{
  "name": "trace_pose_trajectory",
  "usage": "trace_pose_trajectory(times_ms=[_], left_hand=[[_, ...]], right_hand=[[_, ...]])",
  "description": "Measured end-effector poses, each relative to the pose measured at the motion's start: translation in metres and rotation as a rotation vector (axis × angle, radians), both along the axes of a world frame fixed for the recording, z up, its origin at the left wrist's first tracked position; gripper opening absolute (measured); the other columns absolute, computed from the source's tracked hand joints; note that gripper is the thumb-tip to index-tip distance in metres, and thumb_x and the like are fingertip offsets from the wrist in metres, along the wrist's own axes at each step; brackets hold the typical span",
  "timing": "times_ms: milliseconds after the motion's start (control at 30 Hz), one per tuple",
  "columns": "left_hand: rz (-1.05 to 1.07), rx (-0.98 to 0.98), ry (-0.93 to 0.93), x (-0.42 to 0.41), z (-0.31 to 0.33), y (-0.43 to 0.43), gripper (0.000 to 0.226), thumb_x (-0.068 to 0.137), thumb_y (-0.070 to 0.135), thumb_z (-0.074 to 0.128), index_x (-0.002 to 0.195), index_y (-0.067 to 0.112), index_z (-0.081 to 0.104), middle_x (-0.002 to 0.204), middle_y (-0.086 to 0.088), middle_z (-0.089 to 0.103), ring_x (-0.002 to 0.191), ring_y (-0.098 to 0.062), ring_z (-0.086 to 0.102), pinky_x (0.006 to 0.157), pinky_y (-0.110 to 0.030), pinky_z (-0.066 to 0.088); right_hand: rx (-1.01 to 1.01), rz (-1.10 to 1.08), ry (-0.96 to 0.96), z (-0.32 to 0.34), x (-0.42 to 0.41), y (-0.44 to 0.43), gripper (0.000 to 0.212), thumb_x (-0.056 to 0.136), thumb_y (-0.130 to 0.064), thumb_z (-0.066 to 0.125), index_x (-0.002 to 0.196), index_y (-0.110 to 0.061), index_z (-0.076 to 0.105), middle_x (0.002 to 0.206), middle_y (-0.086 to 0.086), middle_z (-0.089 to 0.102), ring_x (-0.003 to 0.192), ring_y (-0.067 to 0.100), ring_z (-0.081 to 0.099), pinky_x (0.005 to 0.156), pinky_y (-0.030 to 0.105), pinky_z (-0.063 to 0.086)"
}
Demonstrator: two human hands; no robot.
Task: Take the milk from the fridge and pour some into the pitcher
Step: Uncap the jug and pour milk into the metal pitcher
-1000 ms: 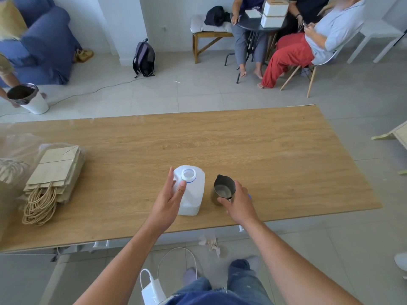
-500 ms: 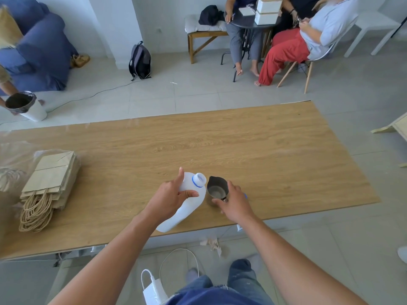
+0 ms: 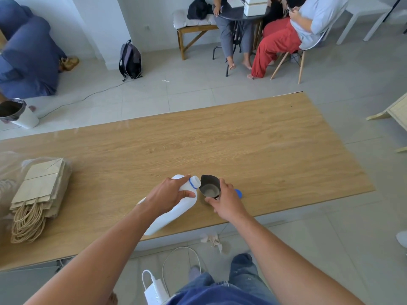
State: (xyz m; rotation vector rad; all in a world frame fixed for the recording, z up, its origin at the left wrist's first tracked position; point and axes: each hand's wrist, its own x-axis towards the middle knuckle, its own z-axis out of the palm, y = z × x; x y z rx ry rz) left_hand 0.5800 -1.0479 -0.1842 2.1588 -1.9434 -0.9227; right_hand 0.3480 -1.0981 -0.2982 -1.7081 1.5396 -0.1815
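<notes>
A white plastic milk jug with a blue neck ring is tilted steeply to the right, its uncapped mouth right at the rim of a small dark metal pitcher. My left hand grips the jug near its top. The pitcher stands on the wooden table near the front edge, and my right hand holds it from the right side. A blue cap lies on the table just behind my right hand. No milk stream is discernible.
A stack of brown paper bags with rope handles lies at the table's left end, beside clear plastic. A white charger and cable sit on the floor by my legs. People sit on chairs beyond the table.
The jug went from standing upright to tilted far over, its mouth now at the pitcher's rim. My right hand stayed on the pitcher.
</notes>
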Motion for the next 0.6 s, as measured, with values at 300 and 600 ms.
trace_pose_trajectory(times_ms=[300,600], left_hand=[[-0.082,0.055,-0.055,-0.013,-0.010,-0.012,0.071,0.106,0.053,0.070,0.169,0.030,0.048,0.117,-0.008,0.068,0.089,-0.028,0.062,0.074,-0.036,0.046],[-0.127,0.086,-0.134,-0.015,-0.018,-0.019,0.070,0.107,0.052,0.068,0.170,0.029,0.046,0.135,-0.017,0.071,0.116,-0.039,0.070,0.075,-0.035,0.043]], right_hand=[[-0.006,-0.001,0.015,0.005,0.004,0.001,0.096,0.101,-0.052,0.077,0.173,-0.022,0.020,0.158,0.010,0.043,0.115,0.031,0.075,0.103,0.044,0.060],[0.006,-0.007,0.006,0.008,0.004,0.000,0.098,0.102,-0.052,0.077,0.174,-0.022,0.018,0.161,0.011,0.041,0.114,0.030,0.075,0.101,0.043,0.060]])
